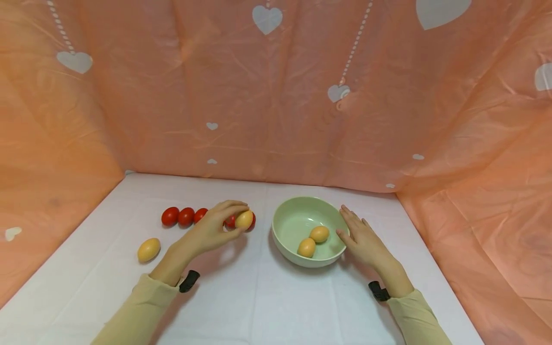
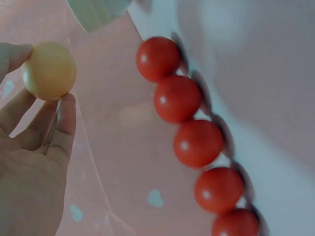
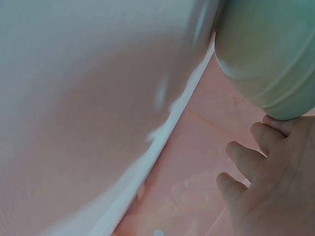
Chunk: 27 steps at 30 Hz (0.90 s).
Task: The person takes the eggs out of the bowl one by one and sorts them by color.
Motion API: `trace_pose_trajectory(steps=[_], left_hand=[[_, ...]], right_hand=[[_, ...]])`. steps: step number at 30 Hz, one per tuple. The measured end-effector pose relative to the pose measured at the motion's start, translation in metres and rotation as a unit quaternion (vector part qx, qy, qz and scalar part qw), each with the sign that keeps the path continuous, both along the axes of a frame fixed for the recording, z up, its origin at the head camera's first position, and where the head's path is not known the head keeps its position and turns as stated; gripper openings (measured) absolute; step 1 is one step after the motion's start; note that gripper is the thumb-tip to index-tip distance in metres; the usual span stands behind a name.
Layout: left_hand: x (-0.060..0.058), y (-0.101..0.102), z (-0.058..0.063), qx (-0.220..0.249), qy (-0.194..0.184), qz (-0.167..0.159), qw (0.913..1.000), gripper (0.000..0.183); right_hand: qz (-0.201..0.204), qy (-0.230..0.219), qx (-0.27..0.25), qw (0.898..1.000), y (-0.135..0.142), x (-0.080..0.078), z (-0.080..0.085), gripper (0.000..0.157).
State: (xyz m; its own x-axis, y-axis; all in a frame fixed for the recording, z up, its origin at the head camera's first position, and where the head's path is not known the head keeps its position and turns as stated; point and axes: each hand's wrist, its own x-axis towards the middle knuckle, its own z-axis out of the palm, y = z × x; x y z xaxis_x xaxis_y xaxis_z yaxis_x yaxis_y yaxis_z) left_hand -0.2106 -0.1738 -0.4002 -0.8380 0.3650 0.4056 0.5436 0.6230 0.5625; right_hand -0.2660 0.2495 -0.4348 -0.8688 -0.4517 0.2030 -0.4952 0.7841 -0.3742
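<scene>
My left hand (image 1: 217,225) pinches a yellow egg (image 1: 244,220) between thumb and fingertips, held up left of the bowl. In the left wrist view the same egg (image 2: 49,71) sits at the fingertips, apart from the red eggs (image 2: 177,99). My right hand (image 1: 364,239) rests against the right side of a light green bowl (image 1: 288,224), its fingers fairly straight. The right wrist view shows fingers (image 3: 246,156) beside the bowl's outer wall (image 3: 266,54). Two yellow eggs (image 1: 319,234) lie inside the bowl.
Several red eggs (image 1: 186,217) stand in a row behind my left hand, partly hidden by it. Another yellow egg (image 1: 148,250) lies at the left of the white tabletop (image 1: 284,306). An orange-pink curtain (image 1: 276,105) with hearts surrounds the table's back and sides.
</scene>
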Motion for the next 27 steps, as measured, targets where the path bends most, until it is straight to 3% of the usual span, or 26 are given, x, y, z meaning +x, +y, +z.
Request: trace_pose_trajectory(steps=[10,27], left_hand=[[0.020,-0.031,-0.003,-0.049,-0.014,0.032,0.9982,0.048],[0.052,-0.090,-0.003,-0.142,-0.036,0.063,0.9872,0.044]], right_hand=[[0.000,0.005,0.003,1.000,0.001,-0.001,-0.002,0.067],[0.006,0.010,0.000,1.000,-0.001,-0.001,0.000,0.067]])
